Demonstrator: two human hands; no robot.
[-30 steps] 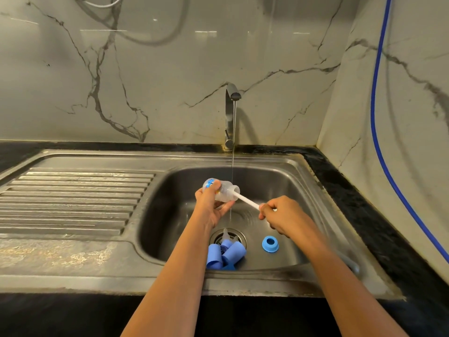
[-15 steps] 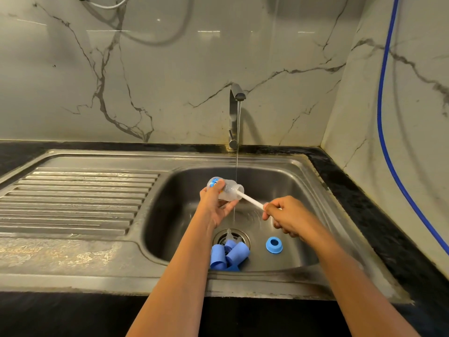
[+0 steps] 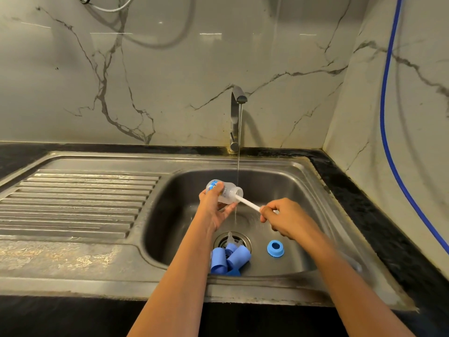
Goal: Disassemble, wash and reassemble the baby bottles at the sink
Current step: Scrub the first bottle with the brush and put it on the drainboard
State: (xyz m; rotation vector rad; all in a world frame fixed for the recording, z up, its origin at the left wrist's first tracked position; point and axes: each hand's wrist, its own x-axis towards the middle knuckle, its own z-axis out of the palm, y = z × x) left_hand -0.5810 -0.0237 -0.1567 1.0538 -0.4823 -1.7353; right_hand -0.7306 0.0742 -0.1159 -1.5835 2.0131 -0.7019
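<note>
At frame centre, over the sink (image 3: 279, 181), my left hand (image 3: 213, 210) had its grip curled round one sideways bottle (image 3: 228, 190). My right hand (image 3: 284, 220) pinched one brush handle (image 3: 247, 203) entering the bottle's mouth. Lower down lay two blue caps (image 3: 218, 260) and one blue ring (image 3: 275, 248).

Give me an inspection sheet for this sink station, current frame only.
Surface: steel sink, wet; ribbed drainboard on its left.
Job's things: clear bottle tilted over the basin, white brush handle in its mouth; blue caps piled by the drain; blue collar ring apart on the basin floor.
Clutter: nothing seen.
Hands: left hand grips the bottle; right hand grips the brush handle.
Cables: blue hose or cable down the right wall; white cable top left.
Surroundings: tap running beside the bottle's mouth; marble walls.
</note>
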